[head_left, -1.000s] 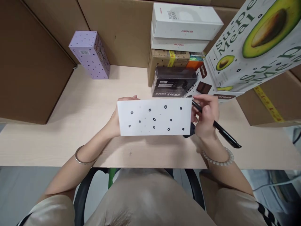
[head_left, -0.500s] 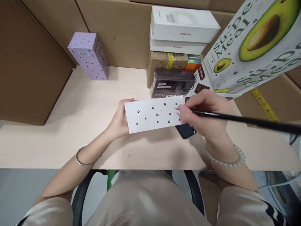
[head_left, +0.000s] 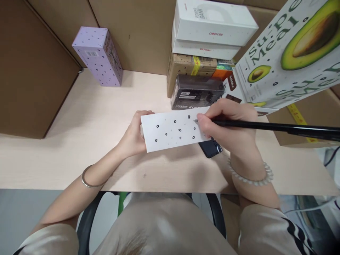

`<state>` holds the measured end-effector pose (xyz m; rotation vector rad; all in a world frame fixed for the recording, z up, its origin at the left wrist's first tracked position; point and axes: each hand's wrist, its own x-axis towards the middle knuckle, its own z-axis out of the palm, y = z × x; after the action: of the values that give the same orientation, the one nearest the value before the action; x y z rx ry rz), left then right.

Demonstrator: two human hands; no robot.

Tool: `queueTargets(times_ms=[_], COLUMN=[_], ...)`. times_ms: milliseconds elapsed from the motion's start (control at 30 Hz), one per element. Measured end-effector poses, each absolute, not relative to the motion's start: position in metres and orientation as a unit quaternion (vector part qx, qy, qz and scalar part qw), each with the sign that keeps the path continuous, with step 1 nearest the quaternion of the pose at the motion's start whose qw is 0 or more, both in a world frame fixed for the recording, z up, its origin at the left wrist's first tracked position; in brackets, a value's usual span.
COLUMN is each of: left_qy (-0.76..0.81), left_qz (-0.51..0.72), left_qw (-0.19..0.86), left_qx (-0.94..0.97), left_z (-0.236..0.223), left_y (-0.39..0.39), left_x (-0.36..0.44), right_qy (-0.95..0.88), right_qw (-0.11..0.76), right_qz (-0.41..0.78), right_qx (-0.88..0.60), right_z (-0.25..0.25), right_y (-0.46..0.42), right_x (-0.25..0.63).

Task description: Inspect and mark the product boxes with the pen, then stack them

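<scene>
A white box (head_left: 170, 136) marked with several small black circles lies on the light wooden desk (head_left: 92, 117). My left hand (head_left: 134, 136) grips its left end, fingers curled round the edge. My right hand (head_left: 230, 124) is closed on a long black pen (head_left: 278, 126), whose tip touches the box's upper right face. A dark phone-like object (head_left: 211, 148) peeks out under my right hand.
A purple dotted box (head_left: 98, 55) stands at the back left. Stacked white, brown and black boxes (head_left: 202, 60) sit behind the white box. A large avocado-printed carton (head_left: 289, 53) leans at the right. Cardboard walls (head_left: 32, 67) enclose the desk.
The white box has been lowered and tilted flatter toward the desk. My right hand turned the pen around and brought its tip onto the box's upper right face.
</scene>
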<state>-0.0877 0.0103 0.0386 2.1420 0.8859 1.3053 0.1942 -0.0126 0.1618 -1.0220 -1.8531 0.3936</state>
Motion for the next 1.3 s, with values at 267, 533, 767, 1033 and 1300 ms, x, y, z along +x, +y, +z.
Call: queueTargets(times_ms=[267, 533, 767, 1033, 1300], left_qy=[0.312, 0.324, 0.325, 0.337, 0.415], left_qz=[0.483, 0.478, 0.476, 0.484, 0.392], left_qw=[0.240, 0.241, 0.253, 0.240, 0.372], left_qx=[0.782, 0.780, 0.777, 0.771, 0.732], left_z=[0.042, 0.041, 0.039, 0.043, 0.067], left_y=[0.010, 0.010, 0.011, 0.009, 0.008], left_x=[-0.086, -0.086, -0.086, -0.083, -0.093], right_qy=[-0.750, -0.757, -0.749, -0.747, -0.697], right_qw=[0.473, 0.468, 0.472, 0.487, 0.571], right_qz=[0.152, 0.173, 0.159, 0.156, 0.157], right_qx=[-0.437, -0.423, -0.437, -0.425, -0.405], right_z=[0.158, 0.161, 0.161, 0.157, 0.134], right_y=[-0.014, -0.016, -0.015, -0.008, -0.017], right_x=[0.195, 0.194, 0.193, 0.194, 0.194])
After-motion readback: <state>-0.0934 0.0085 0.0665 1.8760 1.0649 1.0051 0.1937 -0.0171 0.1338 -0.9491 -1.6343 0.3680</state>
